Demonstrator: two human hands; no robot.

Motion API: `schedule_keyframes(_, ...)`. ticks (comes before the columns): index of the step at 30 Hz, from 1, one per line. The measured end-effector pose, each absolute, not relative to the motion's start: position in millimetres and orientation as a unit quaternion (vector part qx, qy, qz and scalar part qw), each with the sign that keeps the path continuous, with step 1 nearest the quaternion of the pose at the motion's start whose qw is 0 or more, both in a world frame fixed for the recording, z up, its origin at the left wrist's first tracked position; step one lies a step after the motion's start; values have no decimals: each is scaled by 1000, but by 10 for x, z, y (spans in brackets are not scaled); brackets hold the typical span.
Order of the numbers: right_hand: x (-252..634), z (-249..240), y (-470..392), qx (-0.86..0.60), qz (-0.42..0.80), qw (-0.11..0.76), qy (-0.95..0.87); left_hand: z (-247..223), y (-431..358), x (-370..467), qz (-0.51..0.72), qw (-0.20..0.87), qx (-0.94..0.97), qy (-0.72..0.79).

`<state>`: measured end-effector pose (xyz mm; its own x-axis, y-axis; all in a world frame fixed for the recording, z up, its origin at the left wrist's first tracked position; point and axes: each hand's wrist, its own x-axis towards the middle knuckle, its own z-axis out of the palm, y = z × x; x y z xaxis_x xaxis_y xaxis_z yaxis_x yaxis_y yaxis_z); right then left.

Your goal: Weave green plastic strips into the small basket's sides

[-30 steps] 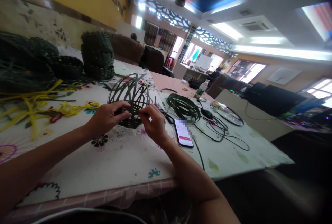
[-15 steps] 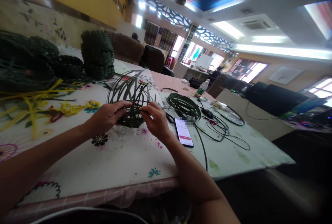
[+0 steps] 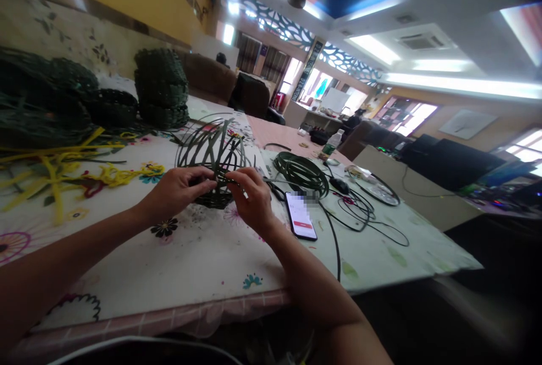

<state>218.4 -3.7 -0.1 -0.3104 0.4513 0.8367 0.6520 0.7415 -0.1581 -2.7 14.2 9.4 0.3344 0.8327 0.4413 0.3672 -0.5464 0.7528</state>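
Note:
A partly woven basket [image 3: 215,200] of dark green strips stands on the floral tablecloth in front of me, its long strips curving up and over in loops. My left hand [image 3: 186,187] is at its near left side, thumb and fingers pinched on the strips. On the right side, my right hand [image 3: 250,193] pinches a dark green strip between thumb and forefinger, close to the left fingertips. The fingers hide part of the weave. A coil of green strip [image 3: 298,173] lies to the right of the basket.
Finished-looking dark green baskets [image 3: 161,88] stand at the back left. Yellow strips [image 3: 53,176] lie before them. A phone [image 3: 301,217], a computer mouse [image 3: 339,185], a bottle [image 3: 331,145] and thin black cords [image 3: 359,218] are on the right part of the table.
The loops over the basket have dropped slightly and shifted. My right hand has moved a little left and turned, its fingers nearer my left hand. The left hand still pinches the weave.

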Motion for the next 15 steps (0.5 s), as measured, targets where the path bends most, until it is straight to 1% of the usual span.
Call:
schedule_keyframes(2, 2204, -5, -98, -308, -150, 473, -812, 115, 149, -40, 429, 262, 771, 392)
schedule_keyframes(4, 2211, -15, -147, -235, -212, 454, -833, 138, 169, -64, 446, 260, 753, 408)
schedule_keyframes(6, 2197, -26, -155, -166, -249, 446, -844, 160, 195, -91, 467, 288, 715, 432)
schedule_keyframes(7, 2186, -30, -139, -162, -251, 448, -842, 170, 206, -103, 473, 310, 696, 442)
schedule_keyframes(9, 2169, -33, -78, -205, -235, 460, -831, 183, 216, -115, 473, 345, 675, 448)
schedule_keyframes(11, 2169, -32, -2, -254, -213, 460, -823, 185, 203, -108, 463, 355, 683, 440)
schedule_keyframes(13, 2185, -33, 61, -285, -206, 439, -827, 178, 169, -84, 451, 340, 708, 424)
schedule_keyframes(15, 2204, -39, 95, -309, -214, 403, -834, 169, 120, -51, 440, 302, 738, 412)
